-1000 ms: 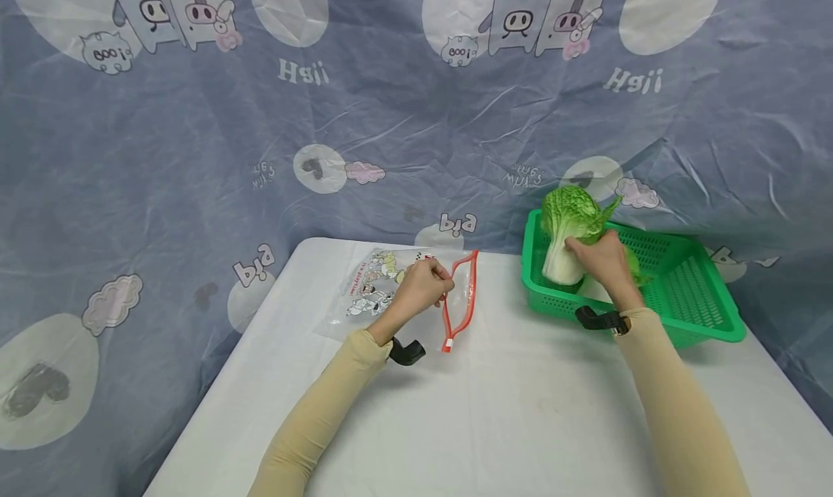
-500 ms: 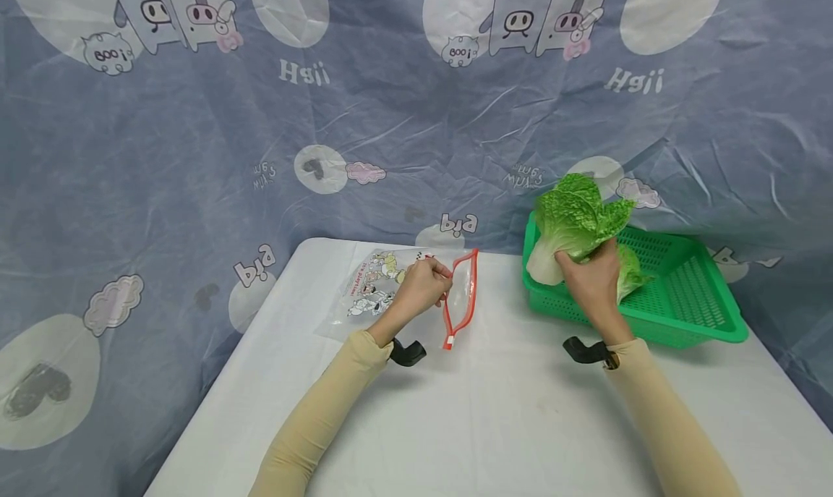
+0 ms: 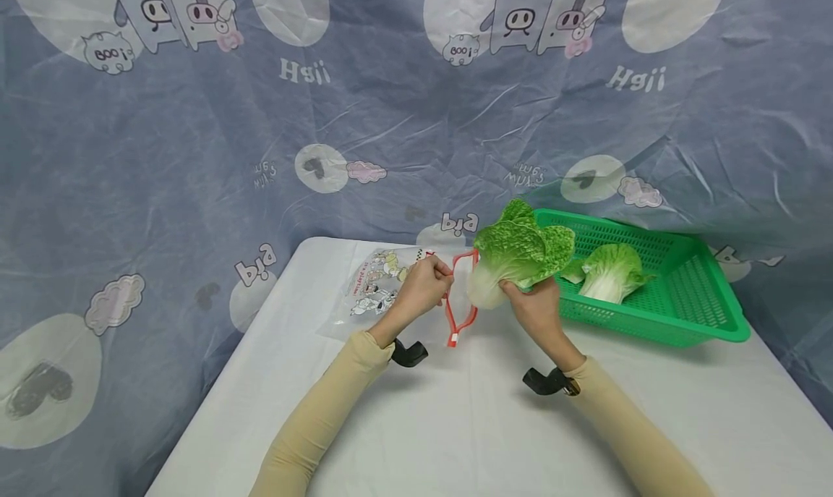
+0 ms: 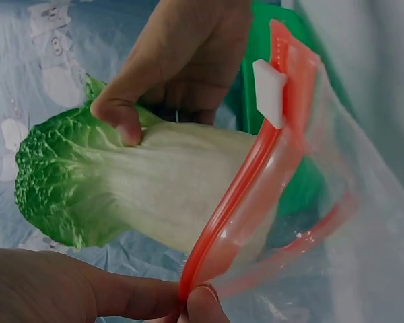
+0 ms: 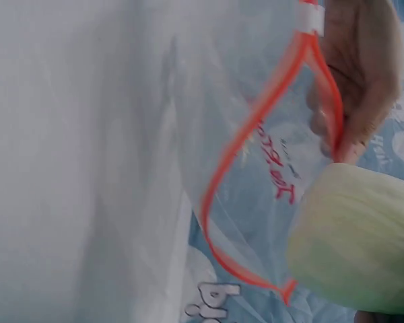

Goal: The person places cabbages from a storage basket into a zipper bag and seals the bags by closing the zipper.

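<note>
My left hand [image 3: 423, 287] pinches the red-edged rim of a clear zip bag [image 3: 364, 283] with cartoon prints. The bag's mouth is spread apart, and a white slider [image 4: 269, 93] sits near one end of the zip. A napa cabbage [image 3: 520, 251] with crinkled green leaves is held by my right hand [image 3: 539, 310], thumb over its pale stalk. Its white base points at the bag's mouth. In the right wrist view the cabbage base [image 5: 357, 235] is beside the red rim [image 5: 219, 182]; how far inside it is I cannot tell.
A green perforated basket [image 3: 651, 327] stands at the right of the white table [image 3: 449, 425]. Another cabbage [image 3: 612, 271] lies in it, with more green leaf beside it. A patterned grey-blue cloth [image 3: 390, 121] hangs behind the table.
My right hand has lifted the cabbage out of the basket and carried it left to the bag's mouth. The left hand has stayed at the rim.
</note>
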`<state>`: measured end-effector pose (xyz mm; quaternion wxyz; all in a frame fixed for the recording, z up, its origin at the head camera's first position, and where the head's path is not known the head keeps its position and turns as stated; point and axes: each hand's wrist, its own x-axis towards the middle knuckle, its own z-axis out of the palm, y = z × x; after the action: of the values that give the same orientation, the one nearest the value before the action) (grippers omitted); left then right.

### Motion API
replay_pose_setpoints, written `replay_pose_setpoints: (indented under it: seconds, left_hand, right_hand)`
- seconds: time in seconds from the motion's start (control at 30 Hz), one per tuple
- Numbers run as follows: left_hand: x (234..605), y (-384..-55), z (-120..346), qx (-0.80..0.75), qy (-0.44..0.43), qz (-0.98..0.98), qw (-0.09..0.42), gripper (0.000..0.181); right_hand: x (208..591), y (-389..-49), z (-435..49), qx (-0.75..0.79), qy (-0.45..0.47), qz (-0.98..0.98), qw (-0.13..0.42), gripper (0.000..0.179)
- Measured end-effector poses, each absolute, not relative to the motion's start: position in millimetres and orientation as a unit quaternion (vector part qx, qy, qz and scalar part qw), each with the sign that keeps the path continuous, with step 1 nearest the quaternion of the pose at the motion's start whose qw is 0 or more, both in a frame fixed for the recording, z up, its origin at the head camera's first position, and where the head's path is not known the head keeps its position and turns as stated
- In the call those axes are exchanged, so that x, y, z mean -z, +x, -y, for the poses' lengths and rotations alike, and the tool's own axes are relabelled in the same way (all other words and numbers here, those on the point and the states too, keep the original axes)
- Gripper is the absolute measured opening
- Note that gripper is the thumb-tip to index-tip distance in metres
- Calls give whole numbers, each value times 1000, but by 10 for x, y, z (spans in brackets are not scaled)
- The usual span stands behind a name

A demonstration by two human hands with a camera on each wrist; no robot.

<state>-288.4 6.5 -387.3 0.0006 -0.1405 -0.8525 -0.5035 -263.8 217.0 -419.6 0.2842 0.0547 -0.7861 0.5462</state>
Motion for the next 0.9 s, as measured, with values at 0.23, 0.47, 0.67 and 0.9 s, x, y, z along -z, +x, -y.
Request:
replay_pose_setpoints:
  seconds: [0.23,0.47,0.67,0.9]
  left_hand:
    - [3831,-2819,-105,510,-141,848,15,5]
    - [3805,-2792,-116,526,-144,838,19,6]
    - [3797,-2782,-113,502,-138,854,21,7]
    - [3812,-2783,-100,482,-132,865,41,5]
  right_hand:
    - [4427,-2651,-2056,-530,36,827,181,49]
    - [4583,-2670,-2097,-502,130,850,95,37]
    - [4657,-2646,-2160,-526,179,831,-11,40]
    - [4742,-2634,-2145,-512,200,835,-26,45]
